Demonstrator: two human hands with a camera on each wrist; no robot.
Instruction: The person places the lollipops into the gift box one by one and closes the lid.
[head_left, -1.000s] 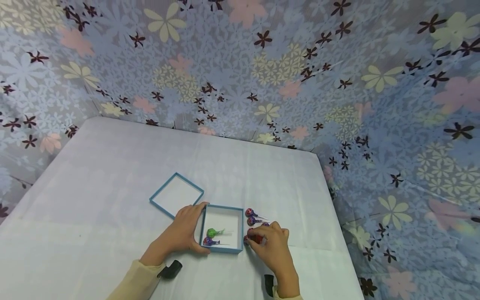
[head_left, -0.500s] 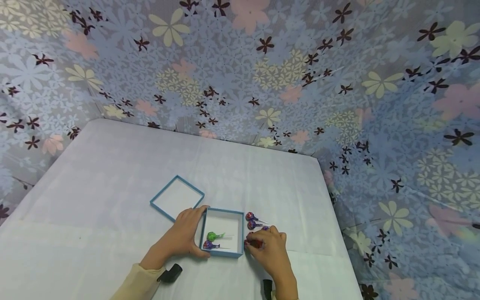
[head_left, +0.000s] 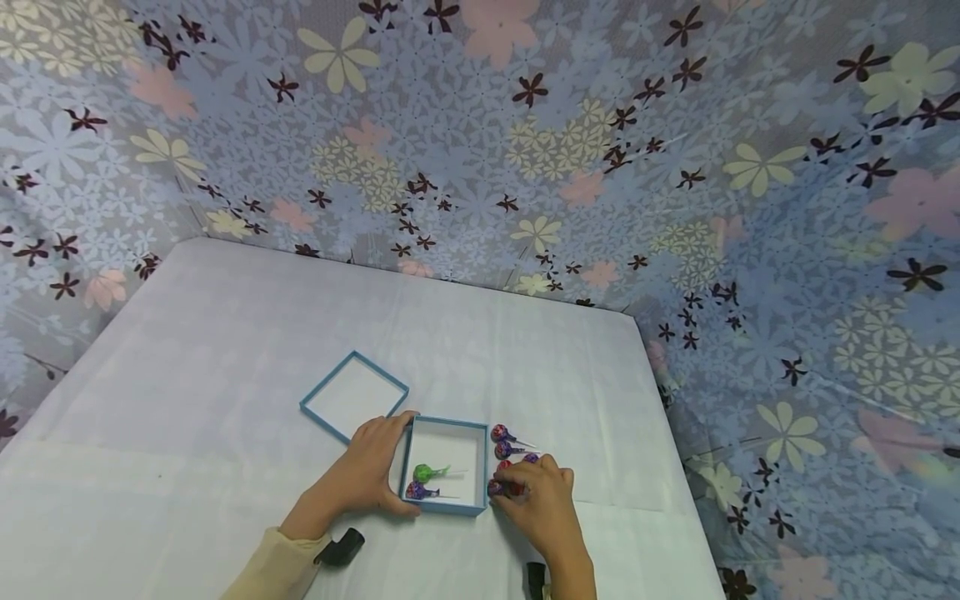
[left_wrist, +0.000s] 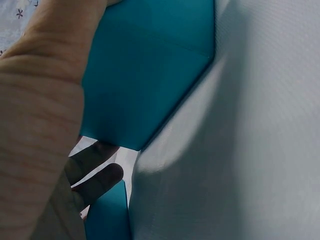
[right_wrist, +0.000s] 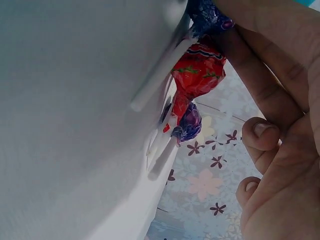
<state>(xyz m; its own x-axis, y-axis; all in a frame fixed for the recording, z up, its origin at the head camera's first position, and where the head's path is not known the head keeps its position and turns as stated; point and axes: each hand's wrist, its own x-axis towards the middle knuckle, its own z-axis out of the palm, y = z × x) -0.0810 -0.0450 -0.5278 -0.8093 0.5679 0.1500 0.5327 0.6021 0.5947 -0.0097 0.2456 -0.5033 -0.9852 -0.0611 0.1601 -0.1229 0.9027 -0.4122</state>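
Note:
A blue-rimmed white box (head_left: 448, 439) stands on the table, a green lollipop (head_left: 426, 472) and a purple-wrapped lollipop (head_left: 417, 490) lying inside near its front. My left hand (head_left: 363, 467) grips the box's left side, thumb at the front corner and fingers at the back one. In the left wrist view the box's teal wall (left_wrist: 150, 65) shows beside that hand. Just right of the box, my right hand (head_left: 543, 500) pinches another purple-wrapped lollipop (right_wrist: 207, 17) by its head, its white stick (right_wrist: 160, 77) slanting over the cloth. A red-wrapped lollipop (right_wrist: 200, 75) lies close by, partly behind it.
The box's lid (head_left: 352, 392) lies inner side up, behind and left of the box. More purple lollipops (head_left: 504, 450) lie right of the box, beyond my right hand. White cloth covers the table (head_left: 247, 333), and a flowered curtain (head_left: 465, 150) hangs behind it.
The head view has shifted slightly. My right hand stays beside the box's right wall, its fingertips moved a little at the purple-wrapped lollipop. My left hand keeps its place on the box.

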